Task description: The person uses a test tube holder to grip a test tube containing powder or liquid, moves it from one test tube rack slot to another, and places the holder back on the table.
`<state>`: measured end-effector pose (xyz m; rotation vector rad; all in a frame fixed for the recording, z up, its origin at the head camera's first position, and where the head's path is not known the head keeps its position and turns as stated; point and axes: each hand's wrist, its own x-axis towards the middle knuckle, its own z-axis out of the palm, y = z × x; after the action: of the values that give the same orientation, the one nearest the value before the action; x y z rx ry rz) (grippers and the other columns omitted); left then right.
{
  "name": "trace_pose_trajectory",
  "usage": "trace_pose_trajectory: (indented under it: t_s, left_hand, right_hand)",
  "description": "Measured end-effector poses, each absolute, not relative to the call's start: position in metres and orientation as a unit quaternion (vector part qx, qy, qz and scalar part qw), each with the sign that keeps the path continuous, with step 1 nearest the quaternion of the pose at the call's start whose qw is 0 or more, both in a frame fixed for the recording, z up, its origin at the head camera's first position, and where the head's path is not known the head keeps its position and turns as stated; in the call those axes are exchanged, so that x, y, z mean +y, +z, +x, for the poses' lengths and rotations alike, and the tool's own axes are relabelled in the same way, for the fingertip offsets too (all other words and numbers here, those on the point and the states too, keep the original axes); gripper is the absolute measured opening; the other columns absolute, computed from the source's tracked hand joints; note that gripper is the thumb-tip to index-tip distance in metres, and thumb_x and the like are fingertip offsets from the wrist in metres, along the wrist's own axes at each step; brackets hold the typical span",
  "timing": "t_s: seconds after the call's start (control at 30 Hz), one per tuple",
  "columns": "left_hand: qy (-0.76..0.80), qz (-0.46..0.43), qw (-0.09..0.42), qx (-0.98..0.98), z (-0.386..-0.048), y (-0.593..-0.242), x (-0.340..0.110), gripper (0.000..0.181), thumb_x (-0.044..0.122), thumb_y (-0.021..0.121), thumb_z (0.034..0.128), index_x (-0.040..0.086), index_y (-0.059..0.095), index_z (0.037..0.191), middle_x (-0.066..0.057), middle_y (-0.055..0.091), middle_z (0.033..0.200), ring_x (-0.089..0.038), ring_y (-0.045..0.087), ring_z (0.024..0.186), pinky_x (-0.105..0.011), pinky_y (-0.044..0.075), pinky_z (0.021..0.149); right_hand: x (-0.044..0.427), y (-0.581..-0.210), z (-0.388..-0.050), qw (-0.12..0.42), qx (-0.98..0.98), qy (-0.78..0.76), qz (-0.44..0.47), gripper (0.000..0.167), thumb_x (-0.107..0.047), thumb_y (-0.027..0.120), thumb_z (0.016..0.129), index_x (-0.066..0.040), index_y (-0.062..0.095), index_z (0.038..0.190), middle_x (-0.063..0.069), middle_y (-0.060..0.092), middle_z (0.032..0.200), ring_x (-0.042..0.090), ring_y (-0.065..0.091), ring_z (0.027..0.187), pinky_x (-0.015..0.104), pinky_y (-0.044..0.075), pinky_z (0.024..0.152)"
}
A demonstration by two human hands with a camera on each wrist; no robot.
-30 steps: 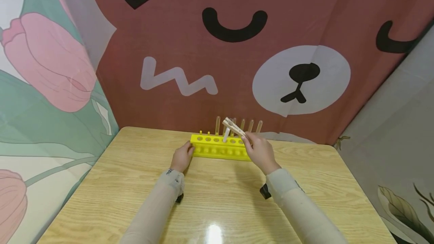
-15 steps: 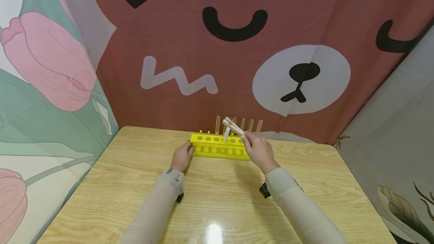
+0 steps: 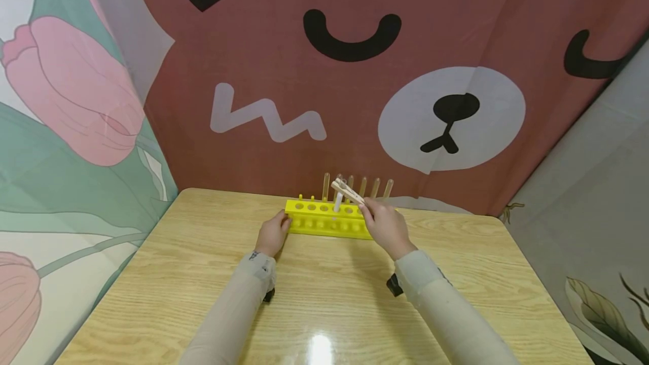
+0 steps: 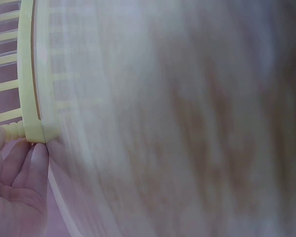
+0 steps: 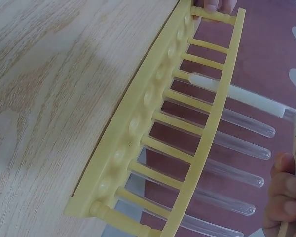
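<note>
My left hand (image 3: 272, 235) grips the left end of a yellow test tube rack (image 3: 324, 233); the left wrist view shows fingers (image 4: 35, 170) around its end post. My right hand (image 3: 389, 228) holds a wooden test tube clamp (image 3: 348, 191). In the clamp's jaws is the upper end of a test tube with white contents (image 5: 256, 100). This tube passes through a hole in the rack's top bar, and its rounded bottom (image 5: 200, 80) is below the bar, just above the base. Several clear test tubes (image 5: 244, 143) stand upside down on the rack's rear pegs.
The rack stands on a wood-grain table (image 3: 324, 292), near its back edge. Behind the table hangs a cloth (image 3: 263, 168) with a bear's face. A floral cloth (image 3: 76, 128) hangs at the left and a grey one at the right.
My right hand and the clamp have moved slightly down. The white-filled tube is lower in the rack, its bottom now showing beneath the top bar. My left hand has stayed on the rack's end.
</note>
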<state>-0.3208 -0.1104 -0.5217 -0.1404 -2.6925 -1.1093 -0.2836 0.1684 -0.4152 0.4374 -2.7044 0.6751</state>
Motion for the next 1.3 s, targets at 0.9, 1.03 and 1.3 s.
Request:
trace_pose_trajectory:
  t_s: [0.9, 1.03, 1.3]
  left_hand:
    - [-0.383, -0.038, 0.099, -0.918, -0.3216, -0.5201, -0.1110, 0.018, 0.017, 0.058, 0.1047, 0.006, 0.065, 0.118, -0.015, 0.073, 0.113, -0.033, 0.070, 0.105, -0.047, 0.055, 0.092]
    - [-0.380, -0.040, 0.100, -0.919, -0.3223, -0.5209, -0.1113, 0.019, 0.017, 0.058, 0.1047, 0.006, 0.065, 0.119, -0.015, 0.073, 0.113, -0.033, 0.070, 0.105, -0.048, 0.056, 0.092]
    - [-0.382, -0.042, 0.101, -0.918, -0.3229, -0.5211, -0.1115, 0.017, 0.017, 0.058, 0.1048, 0.006, 0.065, 0.117, -0.015, 0.073, 0.111, -0.033, 0.070, 0.103, -0.048, 0.056, 0.091]
  right_hand:
    - [0.1636, -0.4205, -0.2825, 0.139, -0.961, 0.180, 0.158, 0.029, -0.023, 0.055, 0.106, -0.013, 0.050, 0.080, 0.001, 0.040, 0.060, 0.013, 0.033, 0.046, 0.024, 0.025, 0.042]
    - [0.1634, -0.4211, -0.2832, 0.143, -0.961, 0.177, 0.161, 0.030, -0.022, 0.057, 0.106, -0.013, 0.049, 0.079, 0.000, 0.040, 0.058, 0.012, 0.032, 0.045, 0.024, 0.024, 0.041]
    - [0.1637, -0.4237, -0.2843, 0.135, -0.962, 0.172, 0.164, 0.029, -0.022, 0.057, 0.106, -0.012, 0.051, 0.079, 0.001, 0.040, 0.059, 0.012, 0.031, 0.046, 0.024, 0.023, 0.041]
